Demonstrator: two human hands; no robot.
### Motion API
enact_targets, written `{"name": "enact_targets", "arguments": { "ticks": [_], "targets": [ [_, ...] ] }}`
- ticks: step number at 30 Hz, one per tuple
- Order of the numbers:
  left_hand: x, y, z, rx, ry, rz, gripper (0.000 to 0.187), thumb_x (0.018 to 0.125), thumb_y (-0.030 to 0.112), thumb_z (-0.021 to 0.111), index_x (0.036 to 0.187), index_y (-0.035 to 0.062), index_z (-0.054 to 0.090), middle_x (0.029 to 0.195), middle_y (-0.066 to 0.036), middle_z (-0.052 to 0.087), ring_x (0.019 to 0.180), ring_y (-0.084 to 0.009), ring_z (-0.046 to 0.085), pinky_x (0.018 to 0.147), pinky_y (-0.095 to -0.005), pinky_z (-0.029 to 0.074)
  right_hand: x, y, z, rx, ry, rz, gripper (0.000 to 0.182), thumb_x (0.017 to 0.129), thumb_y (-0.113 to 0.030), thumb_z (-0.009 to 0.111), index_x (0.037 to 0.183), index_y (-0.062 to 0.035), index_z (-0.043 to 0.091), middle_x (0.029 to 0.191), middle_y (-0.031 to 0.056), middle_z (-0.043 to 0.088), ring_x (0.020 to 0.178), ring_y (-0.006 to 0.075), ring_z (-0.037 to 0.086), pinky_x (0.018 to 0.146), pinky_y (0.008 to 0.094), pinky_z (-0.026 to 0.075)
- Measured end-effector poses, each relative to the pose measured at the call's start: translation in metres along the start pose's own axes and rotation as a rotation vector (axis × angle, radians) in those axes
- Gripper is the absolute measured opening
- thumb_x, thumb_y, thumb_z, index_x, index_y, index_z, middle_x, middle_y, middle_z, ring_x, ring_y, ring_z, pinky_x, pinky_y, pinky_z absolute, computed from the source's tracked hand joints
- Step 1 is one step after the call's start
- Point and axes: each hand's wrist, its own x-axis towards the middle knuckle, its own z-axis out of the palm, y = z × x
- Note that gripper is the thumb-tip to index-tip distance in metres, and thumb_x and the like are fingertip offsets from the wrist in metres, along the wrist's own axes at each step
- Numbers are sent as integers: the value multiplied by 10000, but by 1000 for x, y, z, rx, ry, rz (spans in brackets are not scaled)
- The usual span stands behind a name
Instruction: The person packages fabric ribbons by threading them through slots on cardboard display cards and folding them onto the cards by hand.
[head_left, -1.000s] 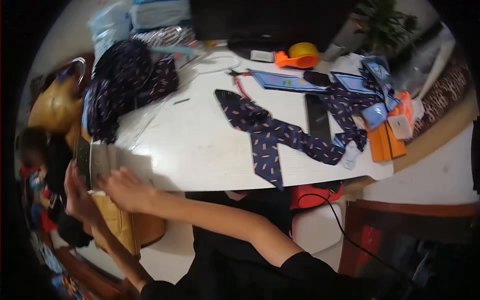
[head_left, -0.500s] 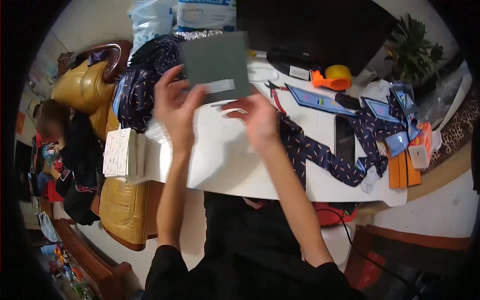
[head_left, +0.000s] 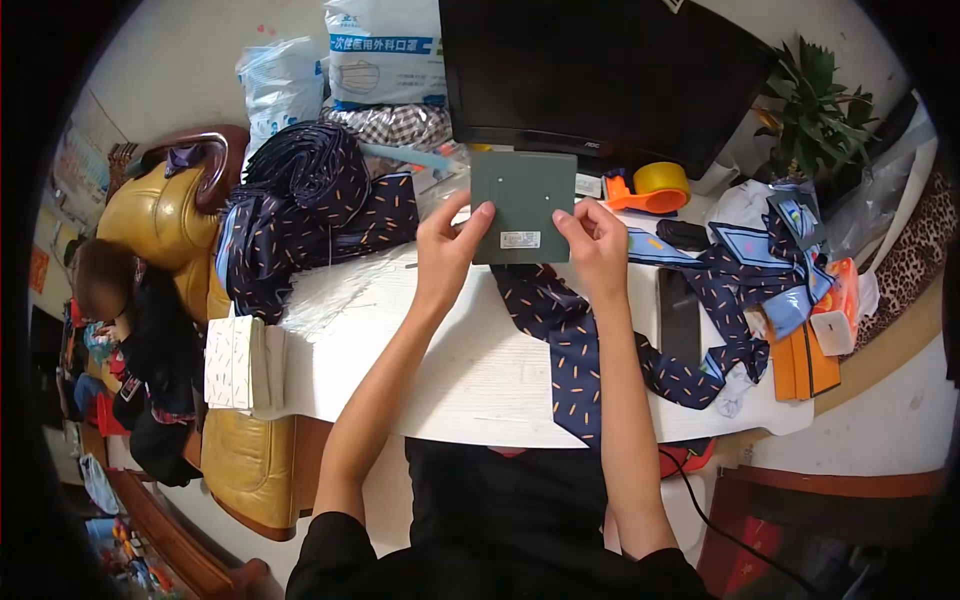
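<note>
At centre frame, the left hand and right hand each pinch a side edge of the grey card above the navy tie; keeping both grips even should hold it flat.

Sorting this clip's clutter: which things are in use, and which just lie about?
In use: left hand and right hand holding grey card; navy tie beneath.
Lying about: tape dispenser, monitor, fabric pile, phone, plant.
</note>
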Motion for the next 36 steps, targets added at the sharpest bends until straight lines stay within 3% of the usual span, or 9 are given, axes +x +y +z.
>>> {"name": "enact_targets", "arguments": {
  "ticks": [7, 11, 16, 20, 29, 30, 33, 34, 36],
  "targets": [
    [7, -12, -9, -64, -27, 128, 225, 916, 64, 714, 1093, -74, 716, 1226, -92, 650, 941, -109, 643, 790, -256, 521, -7, -5, 9, -240, 20, -37, 375, 850, -170, 730, 623, 15, 495, 568, 32, 498, 557, 85, 409, 525, 290, 360],
    [2, -11, -7, 198, 66, 207, 85, 883, 18, 698, 879, -67, 694, 1107, -103, 692, 863, -105, 667, 647, -247, 549, -7, -3, 12, -372, 108, -177, 283, 833, -124, 735, 683, 20, 543, 654, 62, 595, 573, 92, 470, 540, 296, 401],
    [0, -5, -2, 365, 49, 269, 124, 856, 1, 674, 972, -43, 676, 1014, -112, 713, 771, -128, 704, 583, -250, 562, -8, -4, 23, 21, 105, -70, 200, 812, -47, 724, 906, 11, 556, 803, 114, 725, 725, 132, 696, 654, 269, 539],
    [7, -5, -3, 414, 47, 364, 289, 897, -27, 654, 1186, -42, 641, 1100, -98, 699, 862, -134, 705, 624, -220, 579, -9, -2, 22, -129, 93, -40, 217, 805, -53, 735, 864, 17, 539, 756, 118, 713, 678, 167, 692, 668, 267, 549],
    [8, 10, -10, 387, -58, 423, 252, 868, -46, 716, 1108, 25, 735, 906, -76, 665, 865, -140, 677, 690, -275, 617, -2, -1, 13, -569, 289, -547, 166, 836, -63, 751, 898, 23, 624, 872, 83, 667, 702, 196, 620, 556, 270, 456],
    [7, 15, -8, 414, -50, 477, 266, 860, -46, 725, 1110, 41, 743, 883, -68, 652, 847, -134, 667, 694, -274, 616, -5, -1, 10, -479, 169, -236, 185, 862, -79, 750, 990, 9, 648, 850, 67, 655, 676, 134, 580, 523, 265, 394],
    [9, 14, -16, 521, -99, 540, 357, 799, -77, 758, 1108, 102, 769, 842, -46, 614, 807, -147, 650, 733, -282, 589, -8, -5, 12, 17, 64, 65, 185, 894, -86, 721, 1041, -6, 643, 846, 51, 649, 695, 76, 560, 528, 238, 366],
    [10, 14, -20, 573, -118, 575, 366, 786, -88, 758, 1100, 99, 771, 841, -42, 623, 794, -157, 644, 739, -281, 577, -8, -10, 8, 31, 14, 145, 178, 914, -63, 679, 1076, -11, 627, 907, 73, 665, 776, 80, 611, 597, 233, 465],
    [10, 12, -20, 566, -124, 608, 394, 739, -127, 751, 1062, 96, 779, 865, -54, 651, 830, -197, 664, 775, -306, 550, -11, -17, 14, 201, 12, -27, 165, 928, -72, 637, 1080, -9, 628, 948, 89, 668, 858, 110, 643, 674, 243, 523]
  ]
}}
